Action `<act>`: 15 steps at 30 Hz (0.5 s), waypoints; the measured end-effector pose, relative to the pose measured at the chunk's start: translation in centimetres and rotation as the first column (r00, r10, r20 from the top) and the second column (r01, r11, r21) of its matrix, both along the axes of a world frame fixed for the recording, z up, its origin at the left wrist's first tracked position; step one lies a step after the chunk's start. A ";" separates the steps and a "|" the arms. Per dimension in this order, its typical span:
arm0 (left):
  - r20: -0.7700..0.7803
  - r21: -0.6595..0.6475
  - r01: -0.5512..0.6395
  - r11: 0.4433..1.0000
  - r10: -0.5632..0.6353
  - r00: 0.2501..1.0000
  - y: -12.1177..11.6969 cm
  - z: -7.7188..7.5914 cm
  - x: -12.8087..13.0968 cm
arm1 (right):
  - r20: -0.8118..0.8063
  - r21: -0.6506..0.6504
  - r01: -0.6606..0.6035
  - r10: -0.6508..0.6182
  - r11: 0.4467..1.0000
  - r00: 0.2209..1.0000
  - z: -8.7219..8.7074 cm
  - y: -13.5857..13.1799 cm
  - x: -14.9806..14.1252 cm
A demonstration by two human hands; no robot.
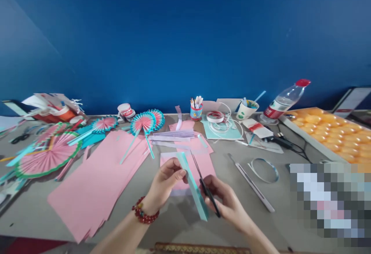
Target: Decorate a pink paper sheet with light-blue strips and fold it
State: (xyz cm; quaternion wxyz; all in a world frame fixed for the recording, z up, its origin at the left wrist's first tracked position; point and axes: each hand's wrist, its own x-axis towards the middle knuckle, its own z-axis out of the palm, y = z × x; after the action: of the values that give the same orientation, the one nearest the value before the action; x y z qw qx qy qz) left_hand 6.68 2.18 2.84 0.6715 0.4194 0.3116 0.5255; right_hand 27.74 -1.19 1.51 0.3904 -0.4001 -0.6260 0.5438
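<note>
My left hand [171, 178], with a red bead bracelet at the wrist, pinches a folded strip of turquoise paper [194, 186] near its upper part. The strip slants from upper left to lower right in front of me. Black-handled scissors [206, 190] are in my right hand [222, 198], their blades pointing up beside the strip's right edge. Whether the blades touch the paper I cannot tell. Beneath the hands lies a pink sheet [207, 165] with pale lilac bands.
A pile of pink paper [92, 176] and several pleated paper fans [52, 153] lie to the left. Lilac strips [171, 138], a pen cup [196, 112] and a coiled white cable [220, 124] sit behind. On the right are a craft knife [255, 188], a tape ring [263, 169] and a bottle [285, 101].
</note>
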 end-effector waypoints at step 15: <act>0.015 0.001 0.058 0.998 -0.058 0.998 -0.2 -0.4 -0.1 | 0.314 0.236 0.036 -0.112 0.971 0.943 0.0 -0.9 1.1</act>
State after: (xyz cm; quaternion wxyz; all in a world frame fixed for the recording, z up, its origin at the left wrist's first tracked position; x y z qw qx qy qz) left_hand 6.56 1.95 2.40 0.6887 0.4246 0.2942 0.5088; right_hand 28.80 -2.13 1.49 0.3453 -0.4603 -0.7241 0.3803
